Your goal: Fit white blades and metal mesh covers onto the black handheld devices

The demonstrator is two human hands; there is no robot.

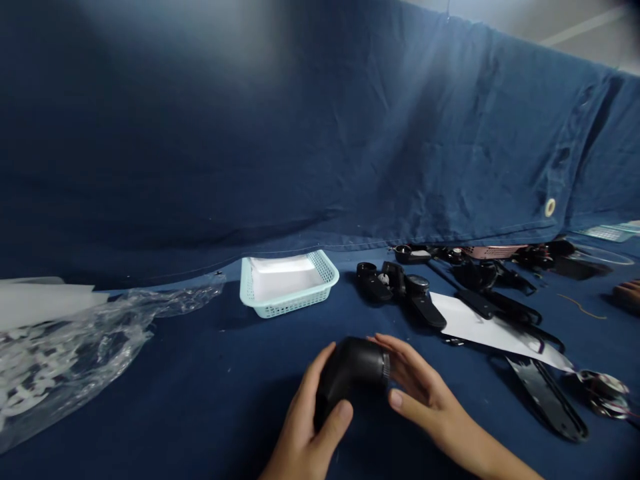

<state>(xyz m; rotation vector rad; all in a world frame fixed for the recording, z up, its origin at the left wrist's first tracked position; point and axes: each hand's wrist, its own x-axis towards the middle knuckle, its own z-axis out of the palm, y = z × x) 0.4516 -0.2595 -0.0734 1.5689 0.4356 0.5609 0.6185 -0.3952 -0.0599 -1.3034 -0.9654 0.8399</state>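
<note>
My left hand (pixel 313 423) is wrapped round the lower part of a black, elbow-shaped plastic housing (pixel 353 367), its thumb across the near side. The housing bends to the right and ends in a ridged rim. Beside that end is my right hand (pixel 420 397), fingers and thumb apart, with the fingertips close behind the rim. Whether they touch it I cannot tell. Both hands are above the blue cloth, near the front of the table.
A pale blue basket (pixel 295 303) lined with white stands ahead. On the left lies a clear plastic bag (pixel 75 360) of white pieces. Several black parts (pixel 425 303), white paper (pixel 480 327) and a long black shell (pixel 550 400) lie right. A blue curtain (pixel 300 133) hangs behind.
</note>
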